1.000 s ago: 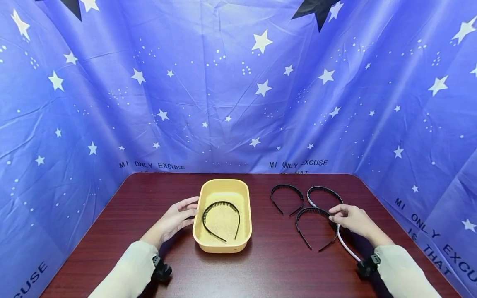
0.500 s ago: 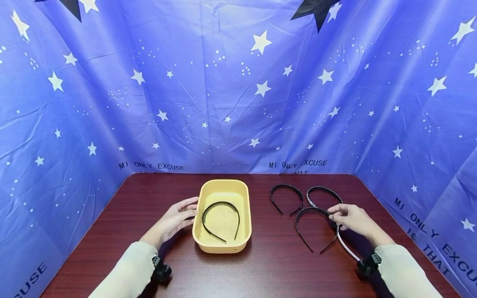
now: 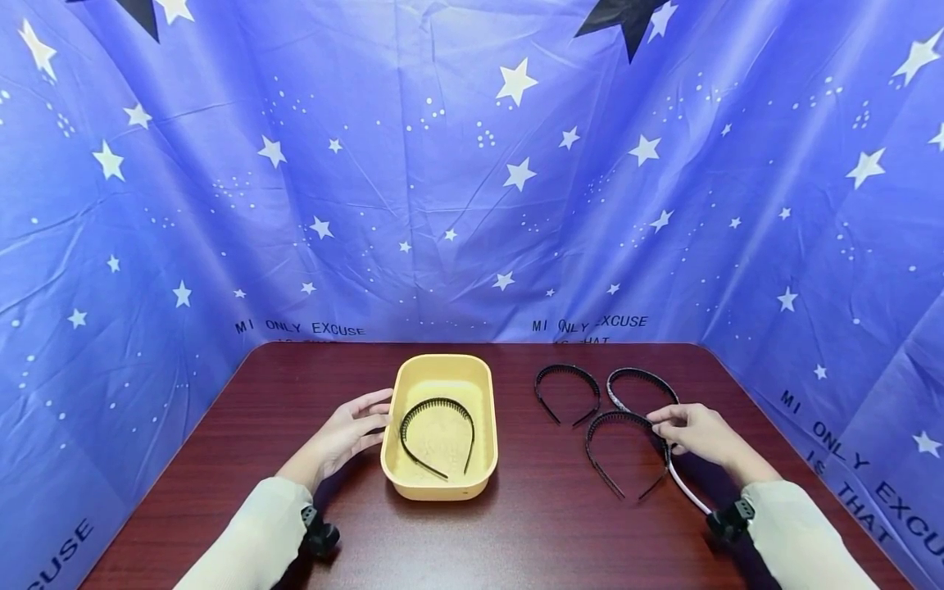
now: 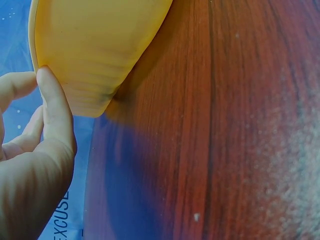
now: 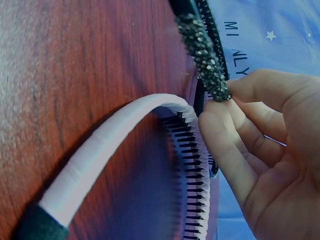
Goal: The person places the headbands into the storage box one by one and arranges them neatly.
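My right hand (image 3: 704, 442) pinches the right side of a dark headband (image 3: 615, 415) between thumb and fingertips. In the right wrist view that headband's outer face (image 5: 204, 57) glitters, and its free ends hang toward the table's front in the head view. A white headband (image 5: 112, 135) with black comb teeth lies beneath the hand; the head view shows only one white leg (image 3: 689, 490). With fingers spread, my left hand (image 3: 339, 430) touches the left rim of a yellow basin (image 3: 440, 492). Inside the basin lies a black toothed headband (image 3: 438, 403).
Two more dark headbands lie at the back right: a thin black one (image 3: 566, 369) and a partly glittery one (image 3: 642, 373) touching the held headband's outline. The dark red wooden table (image 3: 516, 533) ends at a blue star-printed curtain (image 3: 413, 205).
The free ends of the held headband have shifted slightly to the right. My left hand and the basin have stayed put.
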The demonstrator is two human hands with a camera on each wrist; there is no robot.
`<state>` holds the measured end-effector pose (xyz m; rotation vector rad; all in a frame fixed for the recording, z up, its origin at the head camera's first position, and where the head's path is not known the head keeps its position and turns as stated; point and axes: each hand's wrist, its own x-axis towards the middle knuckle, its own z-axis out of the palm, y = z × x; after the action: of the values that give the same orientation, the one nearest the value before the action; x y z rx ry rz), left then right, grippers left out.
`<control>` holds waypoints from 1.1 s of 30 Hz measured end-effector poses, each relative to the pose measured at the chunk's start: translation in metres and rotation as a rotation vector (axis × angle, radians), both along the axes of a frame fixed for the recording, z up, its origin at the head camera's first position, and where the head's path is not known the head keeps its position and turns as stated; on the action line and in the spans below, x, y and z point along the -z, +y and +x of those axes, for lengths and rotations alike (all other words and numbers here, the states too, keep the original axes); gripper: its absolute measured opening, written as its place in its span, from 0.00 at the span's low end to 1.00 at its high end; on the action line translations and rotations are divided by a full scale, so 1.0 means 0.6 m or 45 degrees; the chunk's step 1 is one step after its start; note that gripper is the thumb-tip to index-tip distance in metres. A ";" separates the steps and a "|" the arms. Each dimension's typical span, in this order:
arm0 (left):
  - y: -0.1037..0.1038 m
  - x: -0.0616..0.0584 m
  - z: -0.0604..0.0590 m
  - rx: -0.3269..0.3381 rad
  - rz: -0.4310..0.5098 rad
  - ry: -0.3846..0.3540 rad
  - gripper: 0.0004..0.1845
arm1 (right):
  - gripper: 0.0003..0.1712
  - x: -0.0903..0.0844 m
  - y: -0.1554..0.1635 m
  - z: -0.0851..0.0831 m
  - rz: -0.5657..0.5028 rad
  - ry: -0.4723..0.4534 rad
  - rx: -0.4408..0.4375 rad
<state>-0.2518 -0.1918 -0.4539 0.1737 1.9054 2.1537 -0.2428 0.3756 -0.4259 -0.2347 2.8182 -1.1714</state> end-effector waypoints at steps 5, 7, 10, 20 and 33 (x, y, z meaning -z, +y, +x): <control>0.000 -0.001 -0.001 -0.003 -0.002 0.003 0.34 | 0.15 -0.006 -0.003 -0.001 0.016 0.030 -0.022; 0.000 -0.002 -0.001 -0.003 -0.005 0.002 0.33 | 0.15 -0.008 -0.005 -0.001 0.027 0.040 -0.035; 0.001 -0.002 -0.002 0.001 -0.006 0.003 0.33 | 0.14 -0.007 -0.008 -0.003 0.055 0.047 -0.012; 0.001 -0.003 -0.001 0.000 -0.007 0.002 0.33 | 0.13 -0.005 -0.021 -0.010 0.075 0.079 -0.024; -0.001 -0.002 0.002 0.004 -0.009 0.002 0.34 | 0.14 -0.013 -0.046 -0.024 0.022 0.053 -0.064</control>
<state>-0.2506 -0.1922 -0.4527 0.1770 1.9122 2.1453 -0.2570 0.3482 -0.4181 -0.3308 2.8388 -1.1451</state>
